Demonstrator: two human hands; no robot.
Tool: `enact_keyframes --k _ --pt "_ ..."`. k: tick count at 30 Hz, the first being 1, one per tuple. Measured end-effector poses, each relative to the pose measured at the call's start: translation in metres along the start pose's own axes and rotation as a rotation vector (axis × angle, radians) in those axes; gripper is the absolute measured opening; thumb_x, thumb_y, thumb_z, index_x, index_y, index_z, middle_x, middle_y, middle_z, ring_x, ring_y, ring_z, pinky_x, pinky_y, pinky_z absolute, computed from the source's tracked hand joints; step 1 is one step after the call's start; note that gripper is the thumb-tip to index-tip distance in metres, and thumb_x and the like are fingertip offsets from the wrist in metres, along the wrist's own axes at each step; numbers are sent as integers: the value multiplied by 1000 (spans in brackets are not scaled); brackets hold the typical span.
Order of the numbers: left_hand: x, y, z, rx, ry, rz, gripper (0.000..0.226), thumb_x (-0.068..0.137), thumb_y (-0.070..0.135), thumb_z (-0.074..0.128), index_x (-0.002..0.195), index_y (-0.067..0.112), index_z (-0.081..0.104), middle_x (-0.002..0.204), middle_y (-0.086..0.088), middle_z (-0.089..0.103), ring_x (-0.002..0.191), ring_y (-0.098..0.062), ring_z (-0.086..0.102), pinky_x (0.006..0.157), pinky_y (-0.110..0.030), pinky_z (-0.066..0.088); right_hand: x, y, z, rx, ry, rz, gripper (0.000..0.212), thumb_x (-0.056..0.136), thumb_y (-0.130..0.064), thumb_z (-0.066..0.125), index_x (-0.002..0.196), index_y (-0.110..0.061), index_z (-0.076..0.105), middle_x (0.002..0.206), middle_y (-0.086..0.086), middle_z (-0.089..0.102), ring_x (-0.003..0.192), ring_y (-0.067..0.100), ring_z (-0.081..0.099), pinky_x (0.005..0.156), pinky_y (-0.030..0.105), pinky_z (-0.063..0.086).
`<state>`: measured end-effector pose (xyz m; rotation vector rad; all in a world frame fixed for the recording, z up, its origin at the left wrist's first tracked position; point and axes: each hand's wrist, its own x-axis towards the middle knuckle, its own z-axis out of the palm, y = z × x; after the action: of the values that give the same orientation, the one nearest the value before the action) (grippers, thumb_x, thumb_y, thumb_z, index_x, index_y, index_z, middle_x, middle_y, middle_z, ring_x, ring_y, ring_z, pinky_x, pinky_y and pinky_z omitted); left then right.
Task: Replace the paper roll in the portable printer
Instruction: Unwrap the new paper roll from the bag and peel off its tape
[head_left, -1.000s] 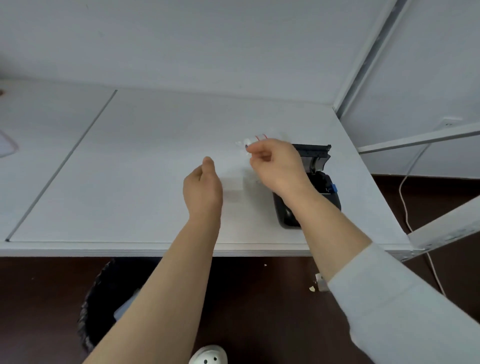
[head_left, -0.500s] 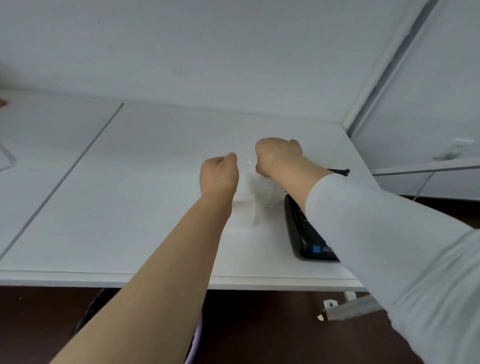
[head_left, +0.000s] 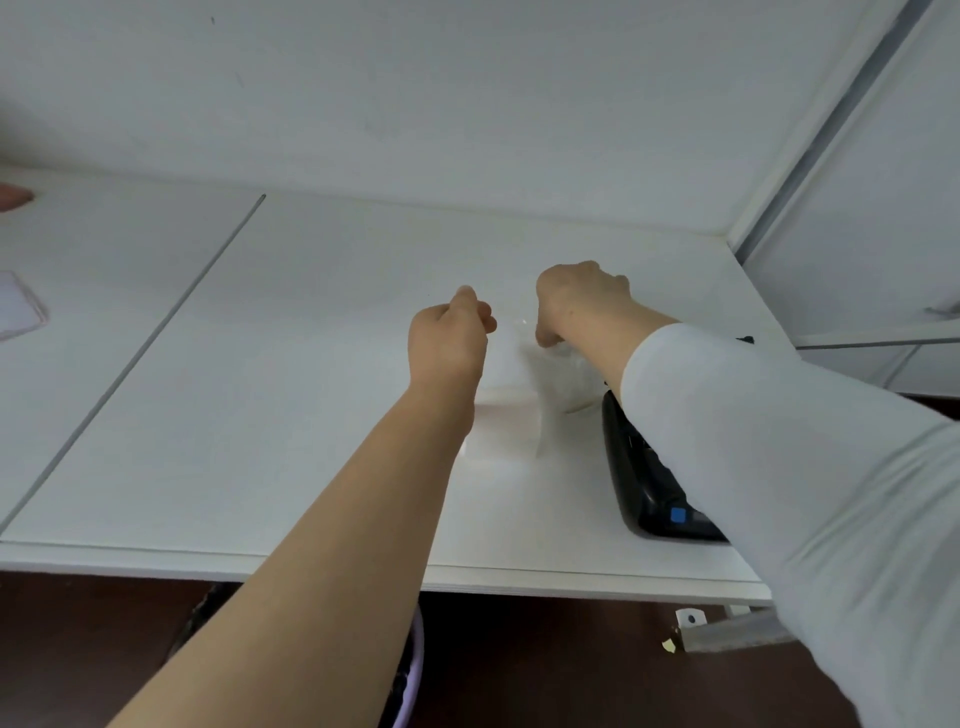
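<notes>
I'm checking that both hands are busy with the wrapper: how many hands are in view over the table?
2. The left hand is closed above the table's middle; the right hand is beside it, fingers down on clear wrapping left of the black printer.

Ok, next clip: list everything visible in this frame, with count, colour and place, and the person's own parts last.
desk: one, white, fills the middle, with a seam line on its left part
printer: one, black with a small blue mark, right side of the desk, partly hidden under the right arm
clear wrapper: one, see-through, pulled between the two hands; its contents are too blurred to tell
flat clear item: one, pale, left edge of the desk
bin: one, dark with a lilac rim, under the desk
wall: white, behind the desk
left hand: bare arm, grip pinched shut on the wrapper
right hand: white sleeve, grip shut on the wrapper
</notes>
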<state>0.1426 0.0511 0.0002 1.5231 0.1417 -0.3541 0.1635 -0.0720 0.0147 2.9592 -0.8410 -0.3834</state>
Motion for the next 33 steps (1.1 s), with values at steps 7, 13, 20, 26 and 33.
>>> enact_keyframes --k 7,13,20,26,33 --pt "-19 15 -5 -36 50 25 26 90 23 43 77 11 62 92 -5 67 85 -22 56 86 -33 48 -29 1 -22 -14 333 -158 65 68 -15 72 121 -5 36 118 17 45 99 31 50 75 34 31" --pt "-60 30 -9 -146 35 23 27 87 18 52 111 8 61 105 -2 57 96 -20 52 92 -30 45 -92 16 -53 229 345 -343 85 62 -23 77 132 -15 31 123 13 44 107 31 49 79 35 37" --pt "-124 14 -18 -174 -267 -134 11 79 16 57 78 15 68 71 -1 64 77 -19 60 75 -31 54 -181 39 -32 377 221 -464 86 69 -28 68 141 -29 20 127 9 46 113 28 50 91 36 42" --pt "-147 -28 -22 -165 -236 -171 25 82 22 67 103 8 68 90 -9 68 81 -20 64 74 -30 56 -216 61 11 777 164 -399 93 65 -26 78 142 -22 27 136 5 44 128 20 39 106 29 31" --pt "-147 -43 -35 -331 62 -254 20 78 26 70 74 9 60 80 -10 54 75 -24 55 69 -34 54 -233 75 59 1293 22 145 61 83 -28 64 136 -13 38 115 7 59 105 20 57 98 38 46"
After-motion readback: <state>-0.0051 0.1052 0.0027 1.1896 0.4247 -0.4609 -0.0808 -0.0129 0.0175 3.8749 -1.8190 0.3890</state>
